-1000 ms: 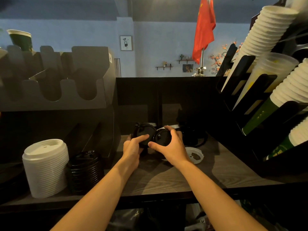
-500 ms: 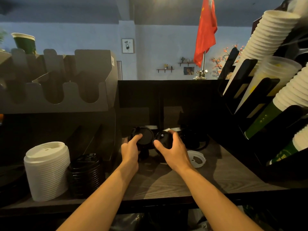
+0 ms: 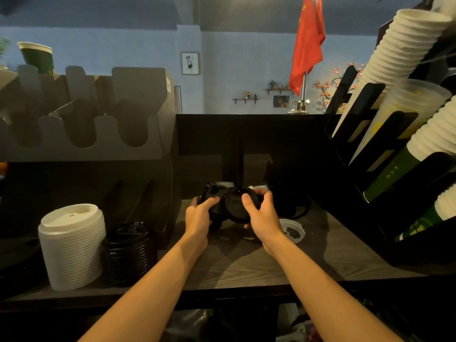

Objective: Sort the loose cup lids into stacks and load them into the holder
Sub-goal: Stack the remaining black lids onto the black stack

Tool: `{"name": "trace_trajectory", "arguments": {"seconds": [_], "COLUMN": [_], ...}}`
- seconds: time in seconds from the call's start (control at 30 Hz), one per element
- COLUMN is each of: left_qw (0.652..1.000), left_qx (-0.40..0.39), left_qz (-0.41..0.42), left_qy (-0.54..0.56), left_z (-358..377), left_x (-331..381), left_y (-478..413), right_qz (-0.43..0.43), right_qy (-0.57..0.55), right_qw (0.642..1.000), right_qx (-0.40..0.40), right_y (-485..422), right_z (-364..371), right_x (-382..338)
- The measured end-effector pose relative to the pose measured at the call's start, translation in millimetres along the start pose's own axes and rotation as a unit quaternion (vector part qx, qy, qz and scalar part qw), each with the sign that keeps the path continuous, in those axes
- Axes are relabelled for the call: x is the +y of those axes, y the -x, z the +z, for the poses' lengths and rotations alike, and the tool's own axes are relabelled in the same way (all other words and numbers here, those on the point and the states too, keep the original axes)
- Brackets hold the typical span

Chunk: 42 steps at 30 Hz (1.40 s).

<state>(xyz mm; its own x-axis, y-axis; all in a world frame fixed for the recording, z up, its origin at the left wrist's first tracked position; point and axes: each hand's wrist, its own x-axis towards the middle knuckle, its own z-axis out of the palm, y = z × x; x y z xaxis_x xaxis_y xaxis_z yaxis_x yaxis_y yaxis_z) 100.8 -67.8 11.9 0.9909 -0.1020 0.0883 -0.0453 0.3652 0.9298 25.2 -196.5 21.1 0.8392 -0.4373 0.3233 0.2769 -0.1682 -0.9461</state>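
Hands closed together, left hand grip holding left lid, right hand grip holding right lid; misaligned rims risked 1 slipping.

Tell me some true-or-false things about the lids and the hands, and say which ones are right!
1. The left hand holds a black lid, and the right hand holds a second black lid. True.
2. A white lid stack and a black lid stack stand side by side on the counter. True.
3. The black lid stack is taller than the white lid stack. False: the white one is taller.
4. The single white lid lies beside the left hand. False: it lies beside the right hand.
5. The flag is blue. False: it is red.
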Motion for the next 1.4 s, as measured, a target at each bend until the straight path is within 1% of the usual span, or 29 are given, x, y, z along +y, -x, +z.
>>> {"name": "trace_trajectory", "arguments": {"seconds": [0.1,0.27,0.6,0.77,0.83,1.03,1.4], "left_qw": [1.0,0.998,0.997,0.997,0.995,0.986,0.978], "left_qx": [-0.021,-0.047,-0.054,-0.047,-0.06,-0.146,-0.198], "left_qz": [-0.008,-0.03,-0.046,-0.055,-0.062,-0.062,-0.055], "left_qy": [0.007,0.039,0.042,0.036,0.041,0.042,0.037], "left_z": [2,1,0,-2,-2,-2,0], "left_x": [-1,-1,-2,-2,-1,2,6], "left_y": [-1,-3,-4,-3,-2,3,10], "right_qz": [0.017,0.03,-0.013,-0.038,-0.049,-0.066,-0.055], "right_qy": [-0.031,-0.039,-0.021,-0.014,0.003,0.023,-0.006], "right_qw": [0.999,0.999,1.0,0.998,0.998,0.997,0.998], "right_qx": [0.01,-0.008,-0.003,-0.043,-0.049,-0.04,-0.009], "right_y": [-3,-3,-4,-1,1,3,0], "right_z": [1,2,0,1,1,1,1], "right_x": [1,2,1,2,1,-1,1]}}
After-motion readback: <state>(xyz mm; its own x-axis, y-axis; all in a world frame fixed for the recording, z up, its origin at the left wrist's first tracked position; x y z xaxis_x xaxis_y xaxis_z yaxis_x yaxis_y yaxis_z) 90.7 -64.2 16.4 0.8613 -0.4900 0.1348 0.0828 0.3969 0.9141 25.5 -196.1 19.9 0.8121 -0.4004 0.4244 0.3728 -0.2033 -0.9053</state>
